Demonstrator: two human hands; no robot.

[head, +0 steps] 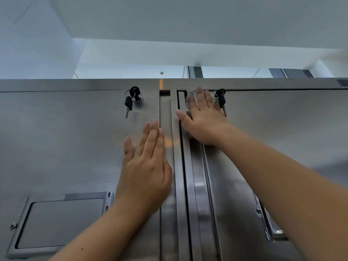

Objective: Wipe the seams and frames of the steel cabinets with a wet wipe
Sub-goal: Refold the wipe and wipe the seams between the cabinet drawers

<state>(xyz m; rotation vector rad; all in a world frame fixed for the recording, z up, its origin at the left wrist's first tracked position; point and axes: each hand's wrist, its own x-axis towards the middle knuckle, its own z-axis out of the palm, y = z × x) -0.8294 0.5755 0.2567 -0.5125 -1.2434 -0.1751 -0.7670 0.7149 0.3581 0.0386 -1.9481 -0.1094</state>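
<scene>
Pressing flat, the right hand (204,117) pins the wet wipe (191,95) at the right door's top-left corner. The left hand (146,166) lies spread. Limp and slippery, it likely needs fingertip pressure.

A broad white beam (188,51) crossed under the pale ceiling (188,16). Beyond the beam sat a small round fixture (162,73), and further right, dark panels (290,73).

I see the right hand (204,119) at upper centre of the frame, fingers straight, pressing the white wet wipe (190,95) onto the top corner of the right door (282,132). The left hand (146,166) lies flat on the left door (66,140), at lower centre. The left keys (129,103) and the right keys (221,100) hang from the locks.
</scene>
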